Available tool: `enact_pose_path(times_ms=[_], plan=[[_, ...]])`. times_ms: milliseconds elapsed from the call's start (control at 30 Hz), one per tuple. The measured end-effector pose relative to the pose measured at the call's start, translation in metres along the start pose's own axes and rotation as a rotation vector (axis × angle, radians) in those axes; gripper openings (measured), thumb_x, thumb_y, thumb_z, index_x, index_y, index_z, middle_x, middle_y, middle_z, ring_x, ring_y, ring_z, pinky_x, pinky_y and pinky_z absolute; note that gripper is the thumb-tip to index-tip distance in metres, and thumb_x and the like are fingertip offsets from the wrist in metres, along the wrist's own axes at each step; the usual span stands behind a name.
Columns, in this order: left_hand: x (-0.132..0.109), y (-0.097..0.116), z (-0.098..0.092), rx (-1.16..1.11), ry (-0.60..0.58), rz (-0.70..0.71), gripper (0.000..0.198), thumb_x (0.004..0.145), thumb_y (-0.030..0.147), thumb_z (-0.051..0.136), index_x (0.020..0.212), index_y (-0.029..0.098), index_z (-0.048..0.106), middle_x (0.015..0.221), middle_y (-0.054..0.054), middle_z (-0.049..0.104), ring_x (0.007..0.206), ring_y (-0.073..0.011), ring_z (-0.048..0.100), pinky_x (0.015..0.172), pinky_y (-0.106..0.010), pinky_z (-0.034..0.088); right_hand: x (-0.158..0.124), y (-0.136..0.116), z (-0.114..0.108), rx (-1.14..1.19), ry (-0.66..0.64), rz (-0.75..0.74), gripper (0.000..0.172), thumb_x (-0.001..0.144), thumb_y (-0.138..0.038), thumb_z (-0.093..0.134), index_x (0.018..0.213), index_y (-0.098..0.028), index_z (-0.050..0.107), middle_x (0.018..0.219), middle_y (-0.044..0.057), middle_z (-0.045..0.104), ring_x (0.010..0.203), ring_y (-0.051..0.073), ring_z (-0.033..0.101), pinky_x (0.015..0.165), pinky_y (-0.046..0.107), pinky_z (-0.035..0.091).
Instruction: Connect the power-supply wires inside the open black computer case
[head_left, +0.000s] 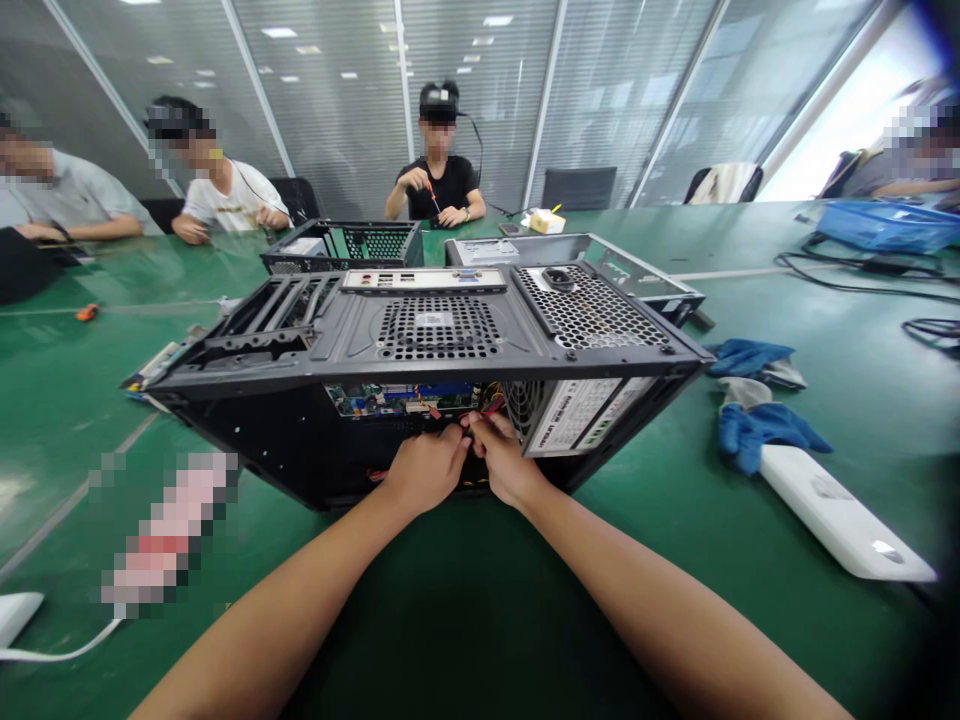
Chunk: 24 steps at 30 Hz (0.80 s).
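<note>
In front of me a black computer case [442,335] lies on the table with its rear panel facing up and an open side toward me. My left hand [427,465] and my right hand [504,458] meet inside that opening, fingertips almost touching. Both are closed in a pinch around thin cables [491,405], with red and dark wires showing at the right fingertips. What the left fingers hold is mostly hidden. The power supply [589,415], with its fan grille and white label, sits just right of my right hand. A green motherboard [382,400] shows behind my left hand.
Blue work gloves [772,425] and a white power strip [840,510] lie to the right. More case frames [345,245] stand behind. A blue basket [889,228] and black cables are at far right. Several people sit around the green table [750,640].
</note>
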<state>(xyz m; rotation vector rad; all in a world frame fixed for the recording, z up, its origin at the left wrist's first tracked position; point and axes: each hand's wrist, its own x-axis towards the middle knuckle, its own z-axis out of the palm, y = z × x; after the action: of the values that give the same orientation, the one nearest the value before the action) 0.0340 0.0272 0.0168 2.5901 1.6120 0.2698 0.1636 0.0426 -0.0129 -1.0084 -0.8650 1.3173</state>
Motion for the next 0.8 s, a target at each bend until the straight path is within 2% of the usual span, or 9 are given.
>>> enact_pose_path(times_ms=[267, 400, 800], plan=[[0.0015, -0.0058, 0.0014, -0.118, 0.004, 0.070, 0.032, 0.100, 0.032, 0.027, 0.104, 0.016, 0.055, 0.084, -0.008, 0.069, 0.077, -0.0228, 0.070, 0.068, -0.032, 0.052, 0.0008, 0.0031, -0.0017, 0.005, -0.013, -0.025, 0.042, 0.065, -0.062, 0.073, 0.067, -0.021, 0.062, 0.051, -0.006, 0.039, 0.051, 0.010, 0.033, 0.053, 0.028, 0.025], [0.0012, -0.0038, 0.0014, -0.072, -0.006, 0.044, 0.032, 0.100, 0.031, 0.028, 0.107, 0.016, 0.055, 0.087, -0.009, 0.070, 0.077, -0.0234, 0.070, 0.068, -0.033, 0.053, 0.0011, 0.0039, -0.0017, -0.003, -0.011, -0.027, 0.042, 0.065, -0.062, 0.072, 0.067, -0.021, 0.062, 0.051, -0.006, 0.039, 0.051, 0.010, 0.033, 0.052, 0.028, 0.025], [0.0000, 0.0034, 0.0006, 0.048, -0.015, -0.050, 0.028, 0.099, 0.032, 0.034, 0.109, 0.016, 0.055, 0.090, -0.011, 0.070, 0.078, -0.0260, 0.070, 0.067, -0.035, 0.053, 0.0027, 0.0043, -0.0006, 0.006, 0.003, -0.009, 0.044, 0.061, -0.062, 0.074, 0.068, -0.020, 0.061, 0.062, -0.003, 0.051, 0.052, 0.009, 0.033, 0.051, 0.027, 0.026]])
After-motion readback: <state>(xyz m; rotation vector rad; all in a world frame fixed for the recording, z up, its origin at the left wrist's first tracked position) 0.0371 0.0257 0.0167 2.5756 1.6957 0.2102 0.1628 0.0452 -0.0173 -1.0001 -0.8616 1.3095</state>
